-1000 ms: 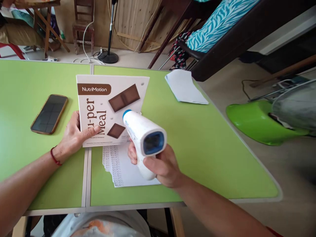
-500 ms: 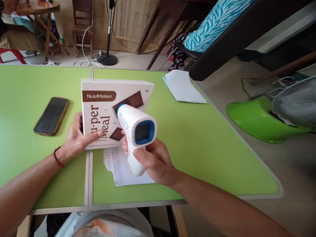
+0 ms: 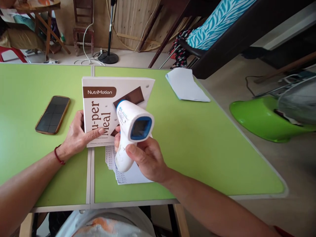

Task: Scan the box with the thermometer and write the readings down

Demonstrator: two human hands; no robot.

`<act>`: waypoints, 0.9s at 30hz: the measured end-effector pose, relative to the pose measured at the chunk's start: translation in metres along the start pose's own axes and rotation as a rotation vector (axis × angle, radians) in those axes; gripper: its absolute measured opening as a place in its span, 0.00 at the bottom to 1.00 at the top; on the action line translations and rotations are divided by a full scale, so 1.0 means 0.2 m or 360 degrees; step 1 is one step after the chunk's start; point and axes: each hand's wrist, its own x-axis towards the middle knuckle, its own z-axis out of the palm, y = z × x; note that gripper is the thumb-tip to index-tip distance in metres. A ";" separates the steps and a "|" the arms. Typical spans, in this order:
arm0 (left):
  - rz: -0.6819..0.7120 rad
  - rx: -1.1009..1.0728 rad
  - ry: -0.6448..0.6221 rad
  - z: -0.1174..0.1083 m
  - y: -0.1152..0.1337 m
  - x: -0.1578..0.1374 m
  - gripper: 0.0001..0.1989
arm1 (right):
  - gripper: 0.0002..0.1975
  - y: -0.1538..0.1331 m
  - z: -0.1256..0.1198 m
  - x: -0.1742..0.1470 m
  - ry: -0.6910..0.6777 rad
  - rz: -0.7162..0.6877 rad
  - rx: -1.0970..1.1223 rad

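Observation:
My left hand [image 3: 76, 136] grips the lower left edge of a white NutriMotion box [image 3: 103, 98] printed with brown chocolate pieces, held tilted up on the green table [image 3: 197, 144]. My right hand [image 3: 145, 158] holds a white and blue handheld scanner [image 3: 130, 126] by its handle. Its nose points at the face of the box, close to it. A stack of printed sheets [image 3: 123, 172] lies on the table under the scanner, partly hidden by my right hand.
A dark phone [image 3: 52, 114] lies face up left of the box. A folded white paper [image 3: 185, 85] rests near the table's far right edge. A green fan base [image 3: 261, 120] stands on the floor to the right. Chairs and a stand are behind the table.
My right hand has brought the scanner left and nearer to the box, so it now covers more of the print. The box stands a little more upright.

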 end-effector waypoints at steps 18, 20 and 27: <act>0.0101 0.0258 -0.0155 -0.06 0.06 0.03 0.37 | 0.19 0.01 -0.03 0.01 0.0012 -0.0006 -0.0044; 0.0122 0.0425 -0.0167 -0.08 0.08 0.04 0.36 | 0.18 0.02 -0.03 0.01 0.0031 -0.0015 -0.0028; 0.0080 0.0494 -0.0177 -0.10 0.09 0.05 0.34 | 0.18 -0.04 -0.03 0.03 0.0000 0.0001 -0.0062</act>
